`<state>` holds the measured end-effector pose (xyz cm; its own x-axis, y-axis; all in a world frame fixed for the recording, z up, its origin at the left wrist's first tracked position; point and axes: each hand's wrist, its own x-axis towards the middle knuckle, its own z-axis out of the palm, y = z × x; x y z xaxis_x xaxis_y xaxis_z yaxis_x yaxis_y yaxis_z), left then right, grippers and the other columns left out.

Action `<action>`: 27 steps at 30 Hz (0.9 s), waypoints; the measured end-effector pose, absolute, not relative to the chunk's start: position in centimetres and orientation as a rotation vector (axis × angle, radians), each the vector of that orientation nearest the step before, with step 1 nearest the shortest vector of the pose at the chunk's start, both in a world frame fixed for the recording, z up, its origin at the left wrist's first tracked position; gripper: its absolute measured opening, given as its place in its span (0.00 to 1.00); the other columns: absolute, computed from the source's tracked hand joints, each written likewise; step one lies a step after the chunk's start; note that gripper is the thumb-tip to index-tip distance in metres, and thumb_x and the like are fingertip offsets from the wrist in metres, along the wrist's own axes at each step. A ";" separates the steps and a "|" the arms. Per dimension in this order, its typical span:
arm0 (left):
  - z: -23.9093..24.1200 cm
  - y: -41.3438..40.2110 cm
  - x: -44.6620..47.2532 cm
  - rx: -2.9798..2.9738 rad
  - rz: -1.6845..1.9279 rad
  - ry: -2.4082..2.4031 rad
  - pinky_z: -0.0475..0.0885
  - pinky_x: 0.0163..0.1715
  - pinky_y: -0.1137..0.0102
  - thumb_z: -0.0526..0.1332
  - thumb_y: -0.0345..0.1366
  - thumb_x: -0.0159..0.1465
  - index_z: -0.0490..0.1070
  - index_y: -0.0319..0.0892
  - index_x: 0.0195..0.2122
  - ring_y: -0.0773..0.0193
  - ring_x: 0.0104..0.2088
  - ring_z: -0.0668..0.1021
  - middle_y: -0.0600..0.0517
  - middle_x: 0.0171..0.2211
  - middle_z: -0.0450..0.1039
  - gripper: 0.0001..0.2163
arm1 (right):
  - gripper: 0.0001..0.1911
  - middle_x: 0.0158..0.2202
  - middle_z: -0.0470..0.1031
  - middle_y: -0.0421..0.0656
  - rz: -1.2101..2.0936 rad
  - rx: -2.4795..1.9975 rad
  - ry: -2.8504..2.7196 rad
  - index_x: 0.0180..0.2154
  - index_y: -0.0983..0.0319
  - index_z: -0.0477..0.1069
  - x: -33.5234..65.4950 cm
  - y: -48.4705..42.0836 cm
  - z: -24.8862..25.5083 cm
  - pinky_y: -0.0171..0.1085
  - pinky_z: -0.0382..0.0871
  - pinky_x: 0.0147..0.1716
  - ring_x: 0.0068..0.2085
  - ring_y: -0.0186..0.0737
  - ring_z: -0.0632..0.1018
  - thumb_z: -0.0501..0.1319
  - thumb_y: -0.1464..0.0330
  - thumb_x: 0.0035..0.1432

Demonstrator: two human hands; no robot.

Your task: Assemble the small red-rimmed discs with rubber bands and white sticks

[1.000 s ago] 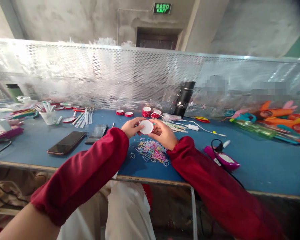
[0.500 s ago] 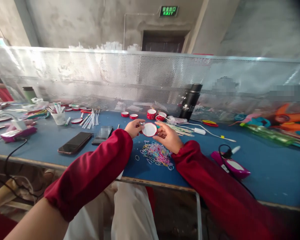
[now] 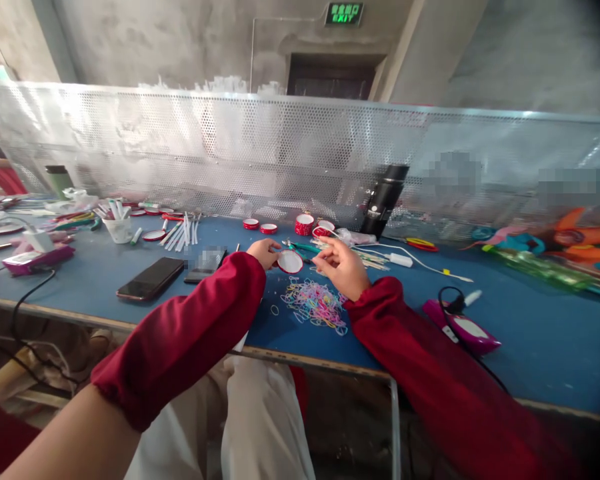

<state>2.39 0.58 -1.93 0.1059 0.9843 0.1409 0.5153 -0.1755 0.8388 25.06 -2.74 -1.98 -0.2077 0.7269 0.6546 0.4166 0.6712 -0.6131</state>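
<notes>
My left hand is closed, pinching the left edge of a red-rimmed white disc, which is tilted above the blue table. To the right of the disc is my right hand, its fingers bent and somewhat apart, with nothing visible in them. Teal-handled pliers lie just behind the disc, between the two hands. Below the disc, small coloured rubber bands are heaped on the table. Red round pieces with white tops stand farther back.
On the left are a phone, white sticks and a cup of pens. A black flask leans by the perforated metal screen. A white cable and purple box lie at the right.
My right hand has come away from the disc, and the teal-handled pliers now lie on the table. The disc, still in my left hand, has shifted slightly left and tilted.
</notes>
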 end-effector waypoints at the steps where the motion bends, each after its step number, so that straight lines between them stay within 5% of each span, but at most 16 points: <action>1: -2.0 0.7 2.3 1.780 0.960 1.477 0.67 0.22 0.77 0.62 0.33 0.62 0.72 0.39 0.50 0.70 0.23 0.75 0.53 0.28 0.76 0.15 | 0.27 0.33 0.77 0.42 0.354 -0.905 -1.820 0.55 0.59 0.65 25.1 -2.8 -1.9 0.39 0.75 0.29 0.27 0.38 0.78 0.64 0.60 0.56; 13: -1.8 0.4 2.6 1.724 1.110 1.276 0.65 0.21 0.76 0.64 0.32 0.60 0.75 0.38 0.39 0.69 0.25 0.76 0.53 0.25 0.74 0.07 | 0.14 0.30 0.77 0.42 0.375 -0.976 -1.886 0.44 0.60 0.73 24.9 -3.1 -1.8 0.39 0.75 0.29 0.27 0.39 0.79 0.63 0.61 0.57; 27: -1.0 -0.7 3.3 1.693 1.143 1.057 0.63 0.21 0.77 0.67 0.31 0.57 0.74 0.37 0.34 0.72 0.22 0.73 0.55 0.21 0.72 0.05 | 0.16 0.27 0.78 0.42 0.601 -0.998 -1.851 0.39 0.60 0.73 25.0 -2.5 -2.2 0.38 0.73 0.23 0.24 0.41 0.79 0.67 0.57 0.52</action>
<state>3.31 -0.69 -1.03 0.2365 0.9343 0.2669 0.1926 -0.3143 0.9296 24.96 -2.52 -2.19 -0.2498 0.8336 0.4926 0.3850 0.5523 -0.7394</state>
